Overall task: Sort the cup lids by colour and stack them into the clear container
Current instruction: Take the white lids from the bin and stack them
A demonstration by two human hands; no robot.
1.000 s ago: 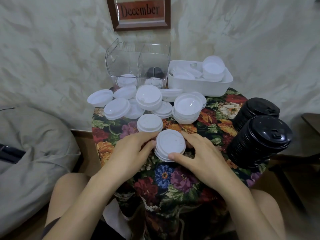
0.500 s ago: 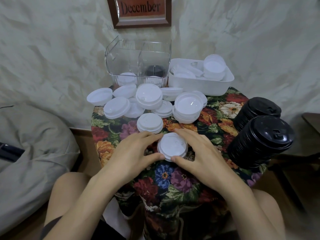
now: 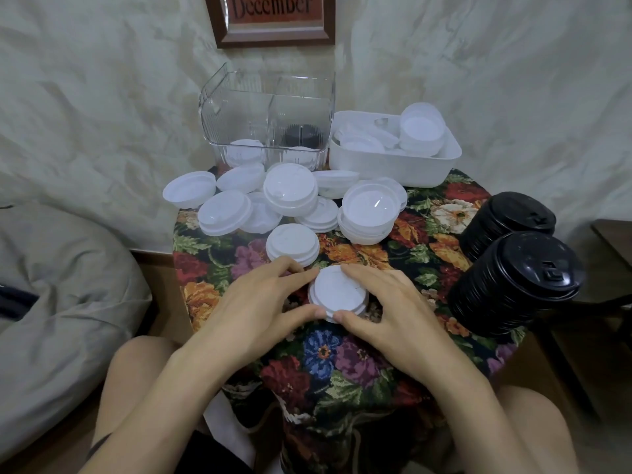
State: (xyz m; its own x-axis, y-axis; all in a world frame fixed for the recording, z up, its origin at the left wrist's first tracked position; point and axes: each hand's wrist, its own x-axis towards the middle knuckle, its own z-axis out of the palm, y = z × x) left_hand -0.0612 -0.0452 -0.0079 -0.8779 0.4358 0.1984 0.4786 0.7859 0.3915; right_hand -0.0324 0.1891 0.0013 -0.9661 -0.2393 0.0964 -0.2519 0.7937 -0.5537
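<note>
The short stack of white lids [image 3: 338, 292], tilted a second ago, is being squared flat on the near tablecloth [image 3: 342, 357], pinched between left hand [image 3: 260, 302] and right hand [image 3: 393, 313], likely readied for the far clear container [image 3: 236, 107].

A single wide-angle view is given, taken from the person's head and aimed forward and down. The bench [image 3: 342, 354] is seen from close above and centred. The left hand [image 3: 260, 302] and right hand [image 3: 393, 313] are nearest the lens, and a framed sign [image 3: 273, 15] is cut off at the top edge.
</note>
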